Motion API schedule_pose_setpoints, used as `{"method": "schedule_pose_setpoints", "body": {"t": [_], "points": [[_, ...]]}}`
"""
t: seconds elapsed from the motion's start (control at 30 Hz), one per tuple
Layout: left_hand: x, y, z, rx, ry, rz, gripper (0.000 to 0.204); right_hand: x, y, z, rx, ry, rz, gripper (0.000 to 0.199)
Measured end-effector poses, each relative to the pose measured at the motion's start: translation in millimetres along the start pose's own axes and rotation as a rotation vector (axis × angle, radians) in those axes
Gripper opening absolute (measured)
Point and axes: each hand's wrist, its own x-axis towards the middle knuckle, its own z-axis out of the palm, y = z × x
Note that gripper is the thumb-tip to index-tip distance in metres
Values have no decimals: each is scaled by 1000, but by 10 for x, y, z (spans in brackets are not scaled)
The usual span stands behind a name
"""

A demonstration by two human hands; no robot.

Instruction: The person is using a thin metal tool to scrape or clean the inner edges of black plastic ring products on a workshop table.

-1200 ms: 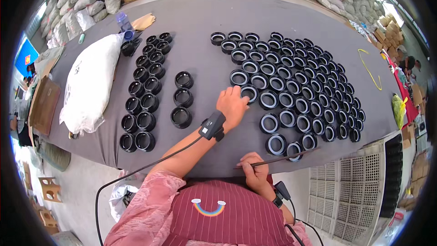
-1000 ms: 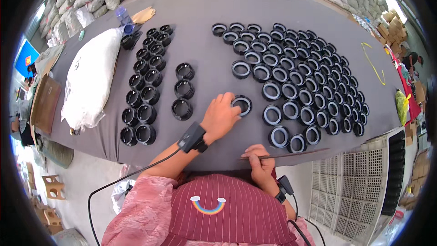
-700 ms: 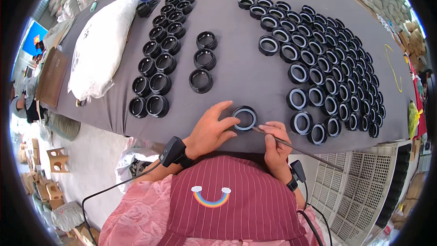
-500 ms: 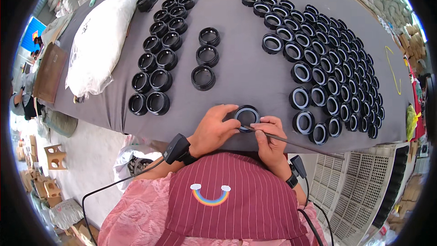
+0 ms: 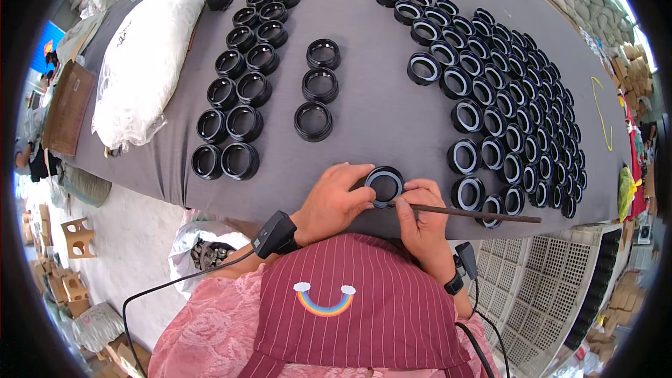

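At the table's near edge, my left hand grips a round black ring with a pale band inside it. Thumb and fingers press on the ring's left side. A thin dark rod is pinched in my right hand, its long end pointing right past the near rings. The rod's tip meets the ring's lower rim; its exact contact is hidden by my fingers. Beyond my hands stands a short column of 3 black rings without a visible pale band.
Paired black rings form a long column at left. Many pale-lined rings crowd the right side of the grey-covered table. A stuffed white plastic sack lies far left. Plastic crates stand below right; a bag sits below left.
The rod has swung from slanting down to the right to nearly level. The ring and both hands have shifted slightly right, with both grips kept.
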Motion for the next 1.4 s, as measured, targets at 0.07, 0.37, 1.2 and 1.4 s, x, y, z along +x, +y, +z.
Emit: {"method": "schedule_pose_setpoints", "body": {"t": [0.07, 0.37, 1.2, 1.4], "points": [[0, -19, 9, -7, -4, 7, 23, 10, -4, -13, -13, 16, 32, 5], [4, -45, 31, -33, -9, 0, 20, 18, 85, 161, -125, -41, -101, 7], [-23, -50, 51, -11, 25, 14, 20, 153, 99, 97, -132, 22, -88, 7], [-26, -55, 67, -16, 23, 4, 18, 178, -4, -86, -189, -72, -54, 8]]}}
